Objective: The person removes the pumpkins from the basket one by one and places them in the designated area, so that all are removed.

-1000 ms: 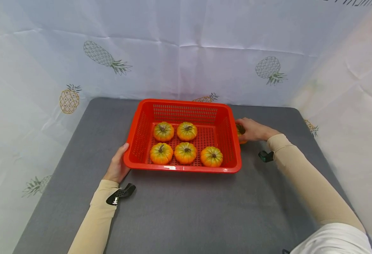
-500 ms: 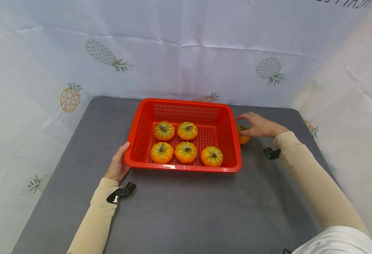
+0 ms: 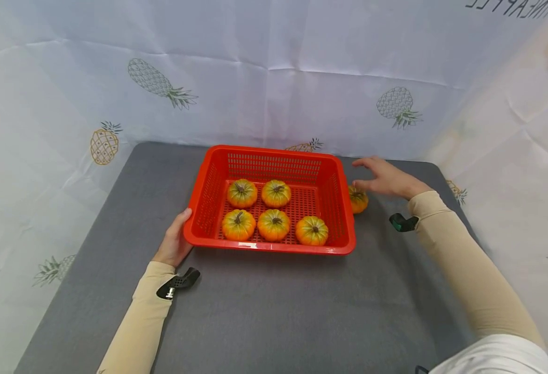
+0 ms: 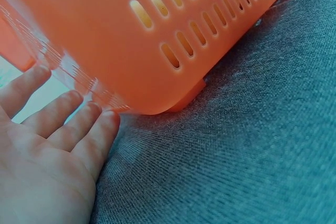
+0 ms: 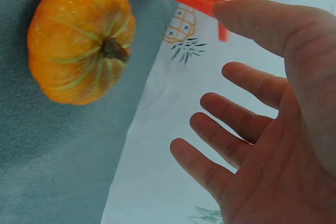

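Observation:
A red plastic basket stands on the grey table, with several small orange-and-green pumpkins inside. At its left end my left hand touches the outer wall and rim. In the left wrist view, the fingers reach fairly straight against the basket wall; I cannot see the thumb there. Another pumpkin sits on the table just outside the basket's right end, partly behind the rim in the head view. Above and beyond it hovers my right hand, fingers spread and holding nothing. That pumpkin shows whole in the right wrist view.
Behind and beside the table hangs a white cloth printed with pineapples. The table's far edge runs close behind the basket. Black straps or camera mounts sit on both wrists.
My right hand has let go of the pumpkin beside the basket and risen away, back and to the right. The pumpkin stays on the table. The left hand keeps its place at the basket.

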Tool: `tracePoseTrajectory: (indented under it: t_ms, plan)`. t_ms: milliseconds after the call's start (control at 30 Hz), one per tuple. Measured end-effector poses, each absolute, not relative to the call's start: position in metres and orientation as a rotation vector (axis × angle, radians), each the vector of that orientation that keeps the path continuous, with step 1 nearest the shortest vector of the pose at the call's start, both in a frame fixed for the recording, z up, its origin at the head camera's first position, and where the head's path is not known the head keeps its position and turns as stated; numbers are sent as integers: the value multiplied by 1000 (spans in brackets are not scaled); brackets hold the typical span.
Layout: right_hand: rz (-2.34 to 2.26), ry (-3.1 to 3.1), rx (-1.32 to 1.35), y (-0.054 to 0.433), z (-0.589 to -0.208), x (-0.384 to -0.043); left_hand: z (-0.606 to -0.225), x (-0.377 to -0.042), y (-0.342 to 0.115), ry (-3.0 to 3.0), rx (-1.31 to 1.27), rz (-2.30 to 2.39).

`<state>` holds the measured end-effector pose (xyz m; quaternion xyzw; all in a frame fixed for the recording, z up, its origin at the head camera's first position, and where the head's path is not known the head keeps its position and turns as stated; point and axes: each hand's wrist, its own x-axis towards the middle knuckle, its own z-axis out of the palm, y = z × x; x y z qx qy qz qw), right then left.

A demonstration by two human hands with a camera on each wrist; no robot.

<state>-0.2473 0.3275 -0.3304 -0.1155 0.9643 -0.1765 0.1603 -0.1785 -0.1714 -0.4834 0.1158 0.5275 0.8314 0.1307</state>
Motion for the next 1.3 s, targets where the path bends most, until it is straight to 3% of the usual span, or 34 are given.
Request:
tracePoseTrajectory:
  t_ms: [300,1300]
  plan:
    - [-627,2755,-303,322,-321,-245,-483,-178,-171,1550,314,2413]
    - [-568,2746,-584,266,-299,-228,-486,-180,-171,1568,328,2383]
